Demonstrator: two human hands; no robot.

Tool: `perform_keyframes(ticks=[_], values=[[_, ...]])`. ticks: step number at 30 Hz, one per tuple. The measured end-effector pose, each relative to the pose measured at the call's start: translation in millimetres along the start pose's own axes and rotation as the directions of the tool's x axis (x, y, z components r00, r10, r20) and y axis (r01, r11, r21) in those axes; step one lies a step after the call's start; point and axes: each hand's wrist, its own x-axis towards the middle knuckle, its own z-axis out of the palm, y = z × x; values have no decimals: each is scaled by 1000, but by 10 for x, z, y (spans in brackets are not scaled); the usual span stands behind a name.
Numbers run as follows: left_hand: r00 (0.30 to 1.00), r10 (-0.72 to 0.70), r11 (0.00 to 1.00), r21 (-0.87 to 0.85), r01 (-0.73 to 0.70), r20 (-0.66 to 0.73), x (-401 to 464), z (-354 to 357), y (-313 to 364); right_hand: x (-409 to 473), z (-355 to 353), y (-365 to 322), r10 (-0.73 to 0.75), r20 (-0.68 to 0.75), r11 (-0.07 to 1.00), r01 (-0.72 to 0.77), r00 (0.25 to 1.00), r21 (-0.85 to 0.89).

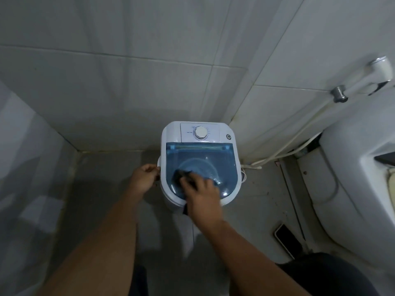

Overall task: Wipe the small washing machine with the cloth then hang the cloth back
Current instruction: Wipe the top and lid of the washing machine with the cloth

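Note:
A small white washing machine (168,135) with a clear blue lid (222,159) and a white dial stands on the floor against the tiled wall. My right hand (202,194) presses a dark cloth (181,175) flat on the front left part of the lid; a corner of the cloth hangs over the machine's front rim. My left hand (142,177) grips the side handle at the machine's left edge, fingers curled around it.
A white toilet (352,189) fills the right side, with a spray hose (299,135) and its wall holder above it. A dark floor drain (287,239) lies to the right of the machine. Tiled walls close in behind and at the left.

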Motion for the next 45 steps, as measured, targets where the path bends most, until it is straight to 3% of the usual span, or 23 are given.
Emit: perform_keyframes(ticks=[2,4,6,8,10,12,14,17,19,20,22,23,25,28,31,34,35,37,39,41,43,45], values=[[1000,4,1000,19,-4,-1,8,2,-4,-49,-5,-87,-117,54,993,118,992,-10],[1000,0,1000,11,0,-6,5,21,7,-38,-85,181,-70,25,997,71,997,-32],[1000,-10,1000,1,10,-10,-5,41,21,-84,-191,586,116,-40,993,-117,992,-18],[1000,-5,1000,6,5,-9,-11,42,22,-154,-260,930,359,-84,933,-354,930,63],[1000,-3,1000,-4,3,-2,-23,41,27,-255,-276,948,493,-99,868,-480,864,127],[1000,-9,1000,-5,9,-6,-27,43,28,-395,-221,685,382,-107,921,-368,918,130],[1000,-6,1000,-7,6,-16,-39,44,19,-565,-124,367,104,-61,991,-98,993,97],[1000,-1,1000,2,1,-15,-51,38,8,-587,-91,442,-65,-45,995,69,997,79],[1000,-8,1000,9,8,-3,-45,24,12,-498,-143,707,58,-96,994,-48,994,100],[1000,-10,1000,10,10,2,-34,15,4,-454,-173,836,210,-133,972,-192,969,135],[1000,-13,1000,4,13,10,-1,-1,-23,-361,-204,955,537,-160,834,-493,828,246],[1000,-13,1000,-2,13,13,10,-4,-33,-328,-196,907,610,-159,783,-560,776,271],[1000,-10,1000,-14,10,15,-15,-1,-5,-318,-114,653,533,-195,840,-488,823,237],[1000,-17,1000,-26,17,3,-38,9,26,-359,89,41,232,-167,961,-200,958,189],[1000,-7,1000,-3,7,17,-17,-16,0,-304,162,-295,86,-88,984,-70,992,166],[999,3,1000,18,-3,32,6,-27,-8,-296,63,140,-85,-70,987,93,994,129],[999,3,1000,17,-4,32,8,-22,-5,-355,16,350,-89,-76,988,98,993,120],[1000,8,1000,21,-9,29,15,-19,-2,-474,-82,726,66,-128,990,-48,990,135],[999,9,999,30,-10,31,25,-24,-8,-529,-130,883,328,-195,937,-292,924,192],[999,11,1000,28,-12,34,39,-26,-25,-524,-102,837,498,-229,860,-443,836,254],[1000,11,1000,21,-11,29,42,-29,-29,-548,-64,658,494,-245,858,-423,834,292],[1000,10,1000,24,-11,28,61,-27,-39,-645,-1,397,358,-218,914,-292,908,282]])
